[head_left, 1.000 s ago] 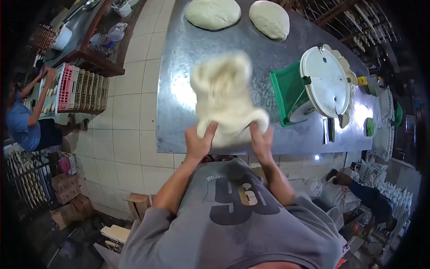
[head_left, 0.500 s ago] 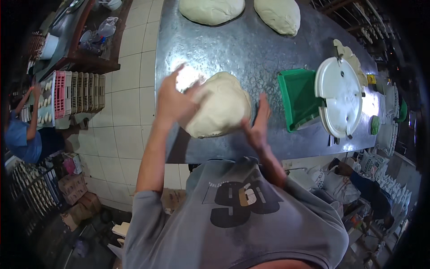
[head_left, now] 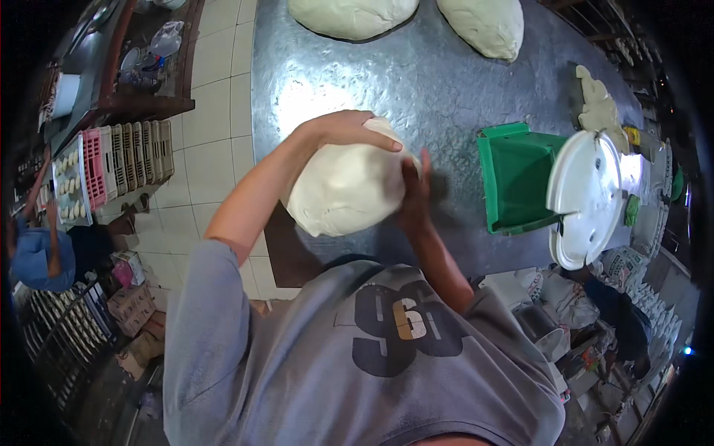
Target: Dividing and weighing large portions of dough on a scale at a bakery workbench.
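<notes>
A big, smooth lump of pale dough [head_left: 342, 189] is close to me, by the near edge of the metal table [head_left: 439, 82]. My left hand [head_left: 353, 130] curves over its far side, fingers wrapped on the top. Against the right side of the lump presses my right hand [head_left: 415, 195], one finger pointing up and the others partly hidden behind the dough. Between them the two hands grip the lump. Farther back on the table lie a wide mound of dough [head_left: 353, 16] and a second mound [head_left: 487, 26] to its right.
Right of the dough stands a green plastic bin [head_left: 520, 175] with a white round lid [head_left: 587, 201] beside it. A flat dough piece [head_left: 597, 104] lies beyond. To the left are stacked crates [head_left: 130, 156] and a person in blue [head_left: 44, 256]. Another person [head_left: 621, 316] is at right.
My left hand has gone from the lump's left side over to its far top. My right hand has closed in against the right side. The dough has shifted slightly toward me.
</notes>
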`<state>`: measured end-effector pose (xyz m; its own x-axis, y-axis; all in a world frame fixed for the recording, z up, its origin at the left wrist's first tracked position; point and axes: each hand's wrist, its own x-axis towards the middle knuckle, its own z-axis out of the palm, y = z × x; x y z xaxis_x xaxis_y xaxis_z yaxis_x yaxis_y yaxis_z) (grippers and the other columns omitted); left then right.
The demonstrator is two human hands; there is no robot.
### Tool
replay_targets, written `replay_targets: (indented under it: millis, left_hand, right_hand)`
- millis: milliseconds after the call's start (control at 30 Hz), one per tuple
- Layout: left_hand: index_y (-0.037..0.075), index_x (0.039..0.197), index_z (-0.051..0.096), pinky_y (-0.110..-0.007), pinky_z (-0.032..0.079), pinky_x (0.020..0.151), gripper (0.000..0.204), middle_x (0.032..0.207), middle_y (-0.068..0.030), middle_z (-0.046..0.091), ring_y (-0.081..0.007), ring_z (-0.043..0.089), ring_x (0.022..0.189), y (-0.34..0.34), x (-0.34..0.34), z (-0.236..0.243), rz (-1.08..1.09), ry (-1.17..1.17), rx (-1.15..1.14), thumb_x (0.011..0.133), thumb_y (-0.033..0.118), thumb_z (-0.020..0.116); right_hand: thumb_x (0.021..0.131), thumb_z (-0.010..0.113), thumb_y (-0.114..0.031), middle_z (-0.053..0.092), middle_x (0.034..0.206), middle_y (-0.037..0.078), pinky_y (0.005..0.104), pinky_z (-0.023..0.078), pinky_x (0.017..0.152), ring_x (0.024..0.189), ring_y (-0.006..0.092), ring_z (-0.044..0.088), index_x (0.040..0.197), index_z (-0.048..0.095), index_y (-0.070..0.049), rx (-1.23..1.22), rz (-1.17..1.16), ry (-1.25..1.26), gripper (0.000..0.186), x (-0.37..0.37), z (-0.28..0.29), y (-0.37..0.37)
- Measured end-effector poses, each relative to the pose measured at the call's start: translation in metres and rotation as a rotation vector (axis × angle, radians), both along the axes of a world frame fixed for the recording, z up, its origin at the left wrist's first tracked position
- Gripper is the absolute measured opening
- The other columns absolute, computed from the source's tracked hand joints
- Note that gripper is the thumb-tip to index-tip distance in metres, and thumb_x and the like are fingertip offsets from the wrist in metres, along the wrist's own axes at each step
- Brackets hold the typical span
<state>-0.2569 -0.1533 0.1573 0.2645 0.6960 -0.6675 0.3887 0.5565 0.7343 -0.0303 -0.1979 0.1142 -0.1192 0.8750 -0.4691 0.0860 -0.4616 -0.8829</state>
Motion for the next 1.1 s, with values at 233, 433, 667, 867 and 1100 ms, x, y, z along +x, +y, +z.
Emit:
replay_targets:
  millis: [233, 433, 667, 867, 1100]
  left_hand:
    - [-0.004, 0.111, 0.063, -0.045, 0.048, 0.091, 0.076, 0.118, -0.0227, 0.059, -0.0317, 0.060, 0.102, -0.023, 0.002, 0.155, 0.175, 0.142, 0.156, 0.074, 0.063, 0.065]
    - [0.002, 0.101, 0.062, -0.034, 0.047, 0.070, 0.052, 0.099, -0.0117, 0.063, -0.0232, 0.056, 0.083, -0.106, 0.028, 0.153, 0.474, 0.296, 1.888, 0.068, 0.038, 0.079]
    - [-0.002, 0.087, 0.065, -0.037, 0.049, 0.062, 0.050, 0.078, -0.0145, 0.064, -0.0254, 0.059, 0.067, -0.197, 0.155, 0.003, 0.847, 0.148, 0.639, 0.078, 0.047, 0.071]
    - [0.000, 0.103, 0.068, -0.040, 0.050, 0.068, 0.072, 0.073, -0.0177, 0.068, -0.0330, 0.066, 0.072, -0.123, 0.092, 0.001, 0.563, 0.703, 0.174, 0.084, 0.067, 0.049]
    - [0.006, 0.145, 0.030, -0.036, 0.042, 0.093, 0.051, 0.135, -0.0194, 0.042, -0.0283, 0.051, 0.118, -0.163, 0.083, -0.039, 1.359, 0.095, 0.436, 0.102, 0.033, 0.037]
  right_hand:
    - [0.090, 0.064, -0.030, 0.064, 0.107, 0.016, 0.0315, 0.053, 0.068, 0.087, 0.0226, 0.064, 0.125, 0.053, -0.001, -0.313, 0.148, 0.652, 0.047, -0.038, 0.133, 0.027]
    - [0.071, 0.078, -0.028, 0.068, 0.084, 0.012, 0.0294, 0.051, 0.064, 0.071, 0.0204, 0.064, 0.095, 0.068, 0.003, 1.330, 0.687, 0.292, 0.040, -0.020, 0.237, 0.032]
    - [0.071, 0.074, -0.049, 0.067, 0.085, 0.014, 0.0341, 0.049, 0.065, 0.071, 0.0242, 0.063, 0.091, 0.068, 0.003, 0.499, 0.978, -0.355, 0.057, 0.061, 0.101, -0.009]
    - [0.085, 0.066, -0.048, 0.059, 0.121, 0.018, 0.0378, 0.049, 0.089, 0.102, 0.0322, 0.060, 0.139, 0.039, 0.000, 0.055, 1.135, -0.520, 0.077, 0.024, 0.075, 0.075]
    - [0.088, 0.063, -0.032, 0.029, 0.150, 0.019, 0.0404, 0.026, 0.111, 0.136, 0.0361, 0.030, 0.150, 0.018, -0.006, 0.468, 0.368, -0.218, 0.080, 0.094, -0.011, 0.051]
